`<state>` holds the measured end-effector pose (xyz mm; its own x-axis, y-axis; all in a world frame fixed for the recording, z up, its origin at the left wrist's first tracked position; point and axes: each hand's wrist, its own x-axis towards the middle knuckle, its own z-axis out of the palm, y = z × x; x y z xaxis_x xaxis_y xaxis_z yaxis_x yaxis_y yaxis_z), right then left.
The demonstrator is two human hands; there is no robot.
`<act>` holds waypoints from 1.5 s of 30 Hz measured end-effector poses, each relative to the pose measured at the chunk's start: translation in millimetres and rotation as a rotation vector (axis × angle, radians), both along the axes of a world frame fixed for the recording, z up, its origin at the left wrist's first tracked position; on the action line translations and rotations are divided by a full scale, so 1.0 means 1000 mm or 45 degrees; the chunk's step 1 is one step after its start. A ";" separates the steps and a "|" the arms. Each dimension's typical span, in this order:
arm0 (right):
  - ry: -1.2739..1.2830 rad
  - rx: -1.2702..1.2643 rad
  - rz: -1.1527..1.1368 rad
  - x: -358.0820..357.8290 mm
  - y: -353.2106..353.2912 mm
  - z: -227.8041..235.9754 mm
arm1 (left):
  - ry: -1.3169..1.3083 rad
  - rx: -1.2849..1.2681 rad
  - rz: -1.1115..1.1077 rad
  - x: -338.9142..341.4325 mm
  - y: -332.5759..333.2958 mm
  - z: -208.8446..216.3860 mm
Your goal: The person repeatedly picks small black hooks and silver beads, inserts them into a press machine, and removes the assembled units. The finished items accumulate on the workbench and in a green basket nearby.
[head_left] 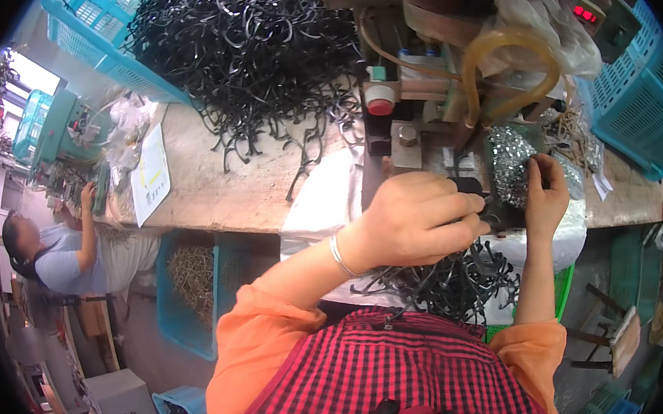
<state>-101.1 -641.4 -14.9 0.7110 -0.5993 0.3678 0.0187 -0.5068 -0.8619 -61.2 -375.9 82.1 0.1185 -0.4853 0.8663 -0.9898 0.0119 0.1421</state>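
Note:
My left hand (423, 219), a silver bangle at its wrist, is in front of the machine's work point with its fingers curled together. A dark rounded piece (469, 186) shows beside its fingertips; what the fingers hold is hidden. At the right edge of a heap of small shiny silver metal parts (511, 166), my right hand (547, 196) has its thumb and forefinger drawn together. Anything between them is too small to tell. Below my left hand, a loose bunch of black curved pieces (462, 285) lies on the pale sheet near my lap.
A bench machine (430, 66) with a red button (379, 101) and a bent yellowish hose (520, 38) stands ahead. Left of it rises a big pile of black curved pieces (244, 34) by a blue crate (86, 36). Another person (75, 255) works at a green machine (65, 136).

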 end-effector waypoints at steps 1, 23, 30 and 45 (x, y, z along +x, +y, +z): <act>0.044 -0.006 -0.008 0.002 0.000 -0.002 | 0.030 -0.020 0.025 -0.005 0.001 -0.005; -0.026 -0.223 -0.028 -0.040 0.009 0.015 | 0.969 0.541 1.549 0.060 0.184 -0.123; -0.127 0.120 0.526 -0.007 0.063 0.087 | 1.387 -0.412 0.479 0.064 0.119 -0.064; -0.298 0.533 0.657 0.005 0.111 0.095 | 0.559 -0.511 0.499 0.020 0.020 0.064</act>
